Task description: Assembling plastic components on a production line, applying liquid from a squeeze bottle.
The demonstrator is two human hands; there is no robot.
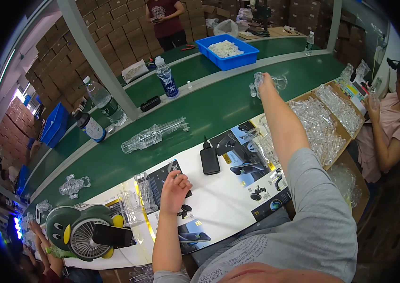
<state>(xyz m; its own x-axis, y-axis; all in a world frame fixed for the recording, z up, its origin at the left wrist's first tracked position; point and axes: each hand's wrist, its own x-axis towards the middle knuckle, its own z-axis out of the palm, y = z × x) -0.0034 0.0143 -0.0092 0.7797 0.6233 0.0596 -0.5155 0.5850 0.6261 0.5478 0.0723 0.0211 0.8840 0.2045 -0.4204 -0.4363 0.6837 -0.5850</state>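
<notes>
My right hand (267, 84) reaches far over the green belt, its fingers closed on a clear plastic part (281, 82). A small clear piece (253, 90) stands beside that hand. My left hand (175, 189) is held above the white printed board, palm up with loosely bent fingers and nothing visible in it. Left of it are clear plastic tubular pieces (131, 208). A black rectangular device (209, 161) with a pointed black tip at its top lies between my arms. Farther off, a long clear plastic assembly (155, 135) rests on the belt.
Boxes of clear parts (315, 125) stand at right, near a seated co-worker (388, 127). A penguin-shaped fan (79, 231) with a phone (112, 235) is at lower left. Bottles (167, 78), a metal post (98, 56) and a blue tray (228, 63) line the far side.
</notes>
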